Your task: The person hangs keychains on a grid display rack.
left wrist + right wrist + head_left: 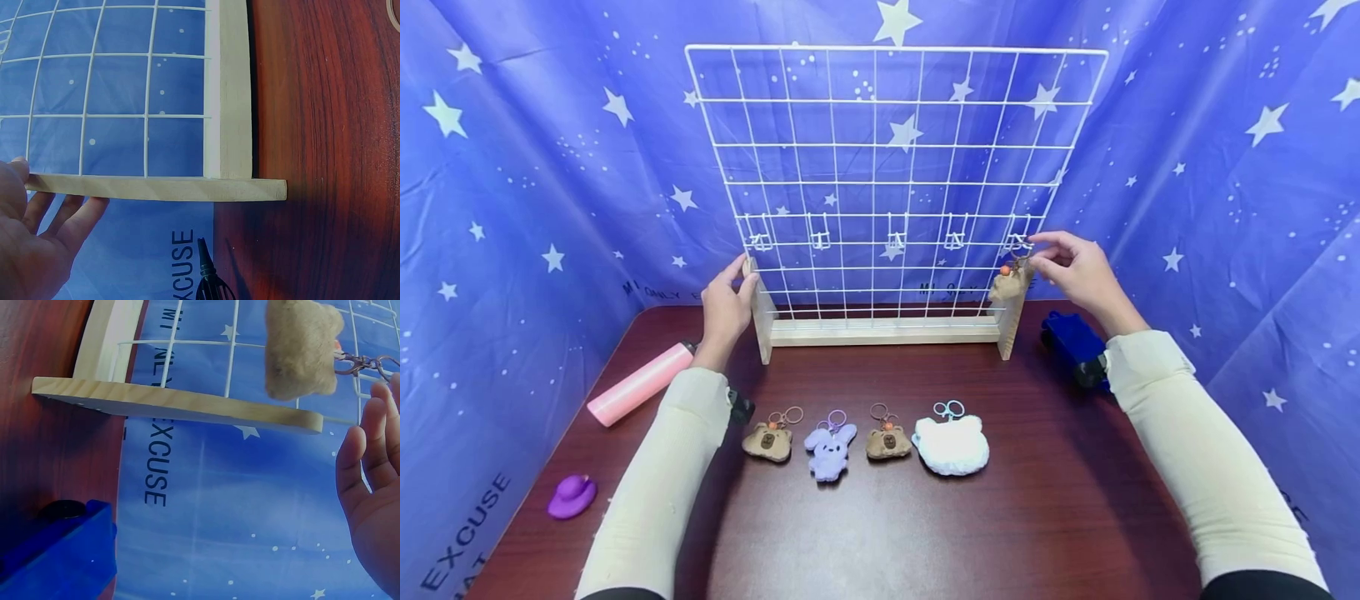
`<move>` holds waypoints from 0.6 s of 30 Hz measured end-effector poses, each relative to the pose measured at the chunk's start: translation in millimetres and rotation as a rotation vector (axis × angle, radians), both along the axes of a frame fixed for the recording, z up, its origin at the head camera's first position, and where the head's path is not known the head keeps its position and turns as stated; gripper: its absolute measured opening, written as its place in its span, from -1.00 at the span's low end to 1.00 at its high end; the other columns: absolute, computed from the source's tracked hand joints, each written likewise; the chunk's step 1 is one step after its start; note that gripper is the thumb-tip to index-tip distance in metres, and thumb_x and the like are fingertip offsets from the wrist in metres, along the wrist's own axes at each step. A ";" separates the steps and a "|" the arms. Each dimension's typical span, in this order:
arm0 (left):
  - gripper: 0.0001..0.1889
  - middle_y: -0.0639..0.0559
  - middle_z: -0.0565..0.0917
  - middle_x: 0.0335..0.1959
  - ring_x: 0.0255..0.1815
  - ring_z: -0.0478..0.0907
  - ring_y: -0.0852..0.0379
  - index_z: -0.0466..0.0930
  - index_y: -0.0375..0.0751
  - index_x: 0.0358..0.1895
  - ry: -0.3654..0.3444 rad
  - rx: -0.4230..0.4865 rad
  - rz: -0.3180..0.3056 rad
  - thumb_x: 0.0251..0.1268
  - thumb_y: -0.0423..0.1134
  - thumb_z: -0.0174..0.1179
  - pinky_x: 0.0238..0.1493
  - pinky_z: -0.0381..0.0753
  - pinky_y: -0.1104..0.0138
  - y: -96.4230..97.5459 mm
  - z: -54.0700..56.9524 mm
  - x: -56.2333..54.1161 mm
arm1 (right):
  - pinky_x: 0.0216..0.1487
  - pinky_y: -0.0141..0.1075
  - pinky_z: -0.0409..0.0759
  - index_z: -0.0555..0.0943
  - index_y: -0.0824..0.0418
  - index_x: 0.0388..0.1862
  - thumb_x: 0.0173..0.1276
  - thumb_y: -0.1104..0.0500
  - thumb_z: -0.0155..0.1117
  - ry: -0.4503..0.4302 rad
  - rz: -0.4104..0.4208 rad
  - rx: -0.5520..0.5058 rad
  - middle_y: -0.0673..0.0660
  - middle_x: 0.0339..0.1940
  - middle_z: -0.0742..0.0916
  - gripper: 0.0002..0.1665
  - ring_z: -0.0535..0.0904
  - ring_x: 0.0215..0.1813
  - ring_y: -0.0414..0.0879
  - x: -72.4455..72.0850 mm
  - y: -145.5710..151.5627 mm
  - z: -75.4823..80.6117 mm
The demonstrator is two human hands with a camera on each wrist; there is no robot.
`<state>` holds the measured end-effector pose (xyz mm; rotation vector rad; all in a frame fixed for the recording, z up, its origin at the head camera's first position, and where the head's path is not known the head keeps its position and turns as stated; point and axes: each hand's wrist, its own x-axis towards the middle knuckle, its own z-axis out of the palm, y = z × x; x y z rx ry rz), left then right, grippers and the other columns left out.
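Note:
A white wire grid rack (897, 48) stands upright in a wooden base (887, 332), with several white hooks (956, 240) in a row across it. At the left end, my left hand (727, 310) grips the upper part of the wooden side piece (156, 188), thumb on one face and fingers on the other. My right hand (1078, 271) is at the rightmost hook, its thumb and index finger pinching the ring of a brown plush keychain (1006, 286). The plush hangs below that hook, beside the right wooden side piece (181, 405). Its ring is partly hidden by the fingertips.
In front of the rack lie several plush keychains: brown ones (769, 443), a purple rabbit (831, 457) and a white one (953, 446). A pink cylinder (642, 385) and a purple duck-like toy (572, 497) lie at left. A blue object (1072, 346) sits by the right forearm.

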<state>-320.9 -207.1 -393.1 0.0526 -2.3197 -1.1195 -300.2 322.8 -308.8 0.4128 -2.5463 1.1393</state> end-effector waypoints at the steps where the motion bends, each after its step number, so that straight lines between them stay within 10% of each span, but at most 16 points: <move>1: -0.53 -0.21 0.72 0.16 0.28 0.59 -0.20 0.52 -0.04 0.41 0.000 0.000 -0.001 0.48 -0.16 0.21 0.41 0.45 0.02 0.3 0.0 0.1 | -0.36 -0.57 0.56 0.61 0.29 0.26 0.46 0.23 0.31 -0.005 -0.003 0.004 0.08 -0.30 0.80 -0.58 0.57 -0.47 -0.38 1.1 1.3 -1.9; 14: -0.52 -0.18 0.70 0.21 0.31 0.57 -0.19 0.51 0.04 0.42 -0.032 0.008 0.007 0.49 -0.12 0.21 0.43 0.44 0.03 0.5 0.4 -0.2 | -0.44 -0.42 0.60 0.59 0.31 0.24 0.48 0.18 0.29 -0.087 0.024 0.017 -0.30 -0.40 0.69 -0.59 0.58 -0.48 -0.33 17.2 13.7 -27.7; 18: -0.53 -0.19 0.71 0.17 0.30 0.57 -0.20 0.51 0.03 0.42 -0.028 0.008 0.005 0.48 -0.13 0.21 0.42 0.44 0.01 0.4 1.3 0.2 | -0.41 -0.45 0.63 0.60 0.39 0.18 0.46 0.30 0.28 -0.059 0.076 0.041 -0.15 -0.37 0.75 -0.64 0.60 -0.48 -0.37 16.9 16.0 -41.4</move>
